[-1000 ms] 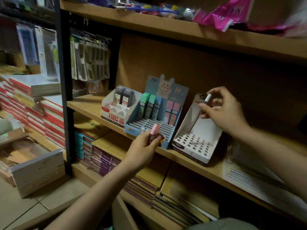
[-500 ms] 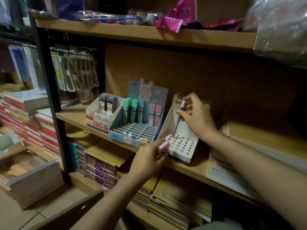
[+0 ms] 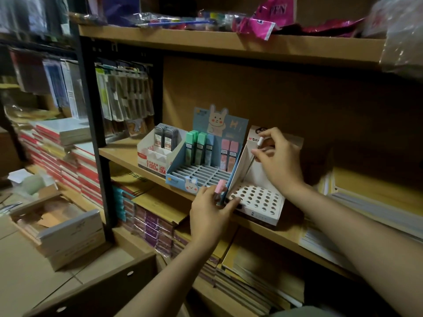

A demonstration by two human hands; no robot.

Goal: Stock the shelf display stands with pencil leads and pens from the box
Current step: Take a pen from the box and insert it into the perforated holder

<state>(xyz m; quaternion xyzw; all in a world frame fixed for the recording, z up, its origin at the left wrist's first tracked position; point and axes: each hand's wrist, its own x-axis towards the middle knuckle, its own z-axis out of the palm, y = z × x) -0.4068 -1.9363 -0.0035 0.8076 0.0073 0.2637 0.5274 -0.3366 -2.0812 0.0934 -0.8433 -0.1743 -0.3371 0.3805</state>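
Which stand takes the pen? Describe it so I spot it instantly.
On the middle wooden shelf stand three display stands in a row. Yours is the rightmost, the white stand; unlike the blue bunny stand beside it with slots, its base has round holes.

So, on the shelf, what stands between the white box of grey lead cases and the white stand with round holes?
In the head view, the blue rabbit stand stands between the white box and the holed stand, holding green, blue and pink lead cases.

Dim, warm light; deep shadows at right; blurred, bowed edges.
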